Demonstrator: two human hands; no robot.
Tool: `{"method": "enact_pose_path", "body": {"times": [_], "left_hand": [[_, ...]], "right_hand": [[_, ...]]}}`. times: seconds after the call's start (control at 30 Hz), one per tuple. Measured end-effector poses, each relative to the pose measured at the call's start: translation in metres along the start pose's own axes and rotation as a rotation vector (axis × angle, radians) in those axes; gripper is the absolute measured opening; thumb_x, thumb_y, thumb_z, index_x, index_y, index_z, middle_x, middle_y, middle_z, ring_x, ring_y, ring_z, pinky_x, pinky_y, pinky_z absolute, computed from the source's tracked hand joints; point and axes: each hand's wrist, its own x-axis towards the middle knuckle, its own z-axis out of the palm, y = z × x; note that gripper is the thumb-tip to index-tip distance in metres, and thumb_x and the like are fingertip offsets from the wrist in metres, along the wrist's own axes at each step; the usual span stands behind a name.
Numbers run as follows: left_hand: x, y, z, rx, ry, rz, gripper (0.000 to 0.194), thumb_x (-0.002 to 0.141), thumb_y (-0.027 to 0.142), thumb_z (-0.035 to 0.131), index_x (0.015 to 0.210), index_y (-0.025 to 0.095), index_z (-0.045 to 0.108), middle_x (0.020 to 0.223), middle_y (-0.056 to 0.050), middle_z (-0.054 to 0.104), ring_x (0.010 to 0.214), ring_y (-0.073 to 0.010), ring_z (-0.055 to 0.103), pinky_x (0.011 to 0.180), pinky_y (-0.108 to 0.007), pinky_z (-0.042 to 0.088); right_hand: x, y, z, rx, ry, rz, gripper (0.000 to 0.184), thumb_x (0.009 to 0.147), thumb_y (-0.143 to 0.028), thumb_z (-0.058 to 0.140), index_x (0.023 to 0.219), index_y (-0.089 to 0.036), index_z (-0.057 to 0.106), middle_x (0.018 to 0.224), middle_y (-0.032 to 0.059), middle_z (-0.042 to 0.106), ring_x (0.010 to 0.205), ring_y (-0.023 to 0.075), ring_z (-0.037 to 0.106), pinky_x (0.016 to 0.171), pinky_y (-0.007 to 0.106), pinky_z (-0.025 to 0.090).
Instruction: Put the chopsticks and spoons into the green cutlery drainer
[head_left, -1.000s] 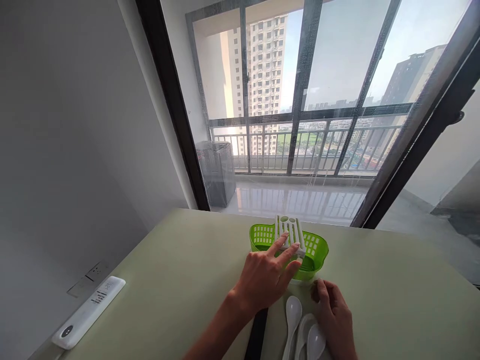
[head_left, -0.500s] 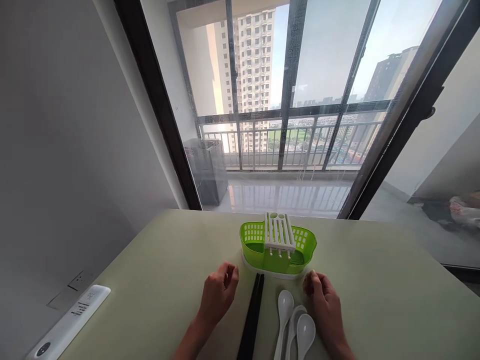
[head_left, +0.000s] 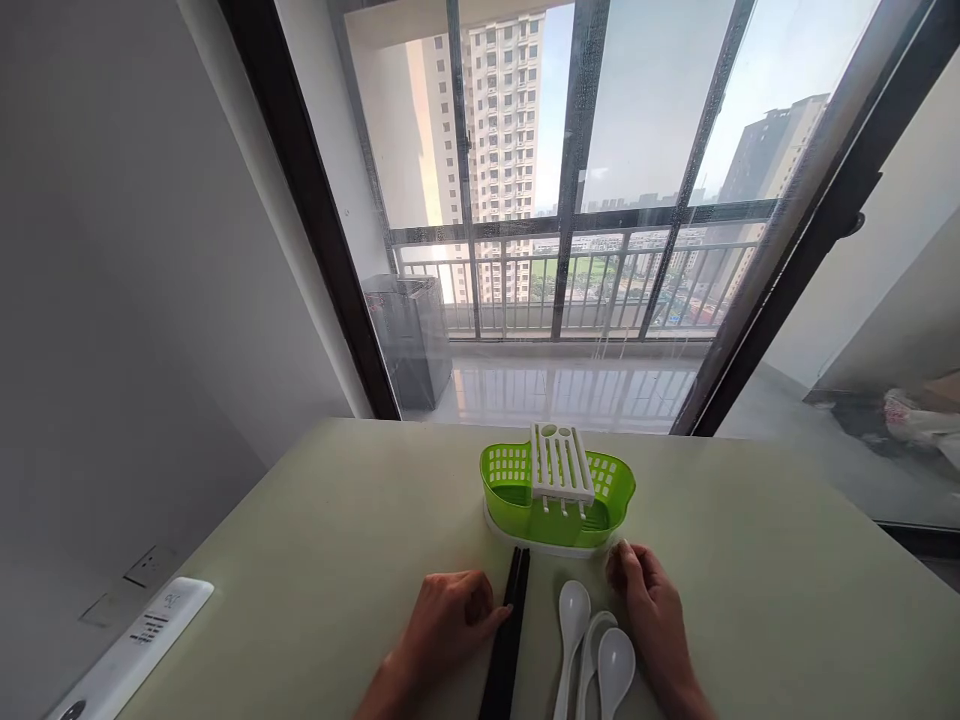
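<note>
My left hand (head_left: 456, 622) is beside the black chopsticks (head_left: 510, 640), its thumb tip over them and apparently touching. Its other fingers are curled, with a gap to the thumb. My right hand (head_left: 651, 610) rests loosely closed on the table near the front right of the green basket (head_left: 555, 520), with nothing seen in it. Between my hands lie white spoons, one on the left (head_left: 574, 605), one in the middle (head_left: 596, 640) partly covered, and one on the right (head_left: 616, 660). The basket carries a white slotted rack (head_left: 562, 462) with small hooks.
The pale table (head_left: 337, 540) stands against a wall and a framed glass door. A white power strip (head_left: 142, 640) lies along the left edge. Wall sockets (head_left: 146, 567) sit beside it. Behind the glass is a balcony with a grey appliance (head_left: 409, 340).
My left hand has moved right and toward me, from beside the basket to the chopsticks, with its thumb now stretched out over them. The right hand has stayed in place.
</note>
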Motion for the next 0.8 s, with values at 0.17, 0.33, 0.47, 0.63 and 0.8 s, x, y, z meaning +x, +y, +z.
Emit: {"method": "enact_pose_path", "body": {"times": [0.17, 0.33, 0.47, 0.63, 0.8], "left_hand": [[-0.0008, -0.0018, -0.0016, 0.004, -0.010, 0.007, 0.019, 0.080, 0.028, 0.077, 0.073, 0.019, 0.061, 0.066, 0.006, 0.065, 0.059, -0.0099, 0.054, 0.061, -0.021, 0.035], [-0.0007, -0.0027, -0.0004, -0.005, -0.008, 0.001, 0.017, 0.080, 0.027, 0.076, 0.076, 0.019, 0.062, 0.065, 0.006, 0.065, 0.059, -0.0101, 0.055, 0.061, -0.021, 0.036], [-0.0009, -0.0029, 0.0001, 0.010, 0.001, -0.008, 0.016, 0.078, 0.026, 0.076, 0.078, 0.020, 0.062, 0.064, 0.007, 0.063, 0.059, -0.0101, 0.055, 0.062, -0.022, 0.036], [-0.0008, -0.0016, -0.0012, -0.007, -0.009, -0.011, 0.015, 0.078, 0.025, 0.075, 0.077, 0.020, 0.061, 0.062, 0.007, 0.062, 0.056, -0.0095, 0.053, 0.061, -0.022, 0.035], [0.0000, -0.0019, 0.0003, -0.011, -0.003, -0.018, 0.015, 0.074, 0.022, 0.075, 0.076, 0.021, 0.061, 0.062, 0.007, 0.061, 0.056, -0.0094, 0.052, 0.060, -0.022, 0.035]], "right_hand": [[0.0011, 0.0025, 0.0018, 0.073, 0.030, 0.019, 0.045, 0.090, -0.066, 0.056, 0.095, -0.022, 0.060, 0.073, -0.0003, 0.065, 0.064, 0.0195, 0.056, 0.062, 0.032, 0.048], [0.0003, 0.0047, 0.0033, 0.126, 0.066, 0.017, 0.045, 0.090, -0.062, 0.060, 0.110, -0.023, 0.054, 0.075, -0.0021, 0.066, 0.064, 0.0194, 0.059, 0.063, 0.032, 0.050], [0.0006, 0.0070, 0.0029, 0.130, 0.057, 0.025, 0.046, 0.090, -0.061, 0.060, 0.113, -0.023, 0.052, 0.076, -0.0021, 0.067, 0.066, 0.0187, 0.059, 0.064, 0.032, 0.051], [0.0015, 0.0059, 0.0020, 0.145, 0.059, 0.060, 0.048, 0.087, -0.064, 0.061, 0.111, -0.023, 0.053, 0.079, 0.0000, 0.069, 0.065, 0.0185, 0.059, 0.061, 0.031, 0.051], [-0.0024, 0.0033, 0.0030, 0.096, 0.034, -0.010, 0.050, 0.087, -0.059, 0.063, 0.120, -0.023, 0.052, 0.077, -0.0019, 0.066, 0.064, 0.0186, 0.060, 0.061, 0.031, 0.052]]}}
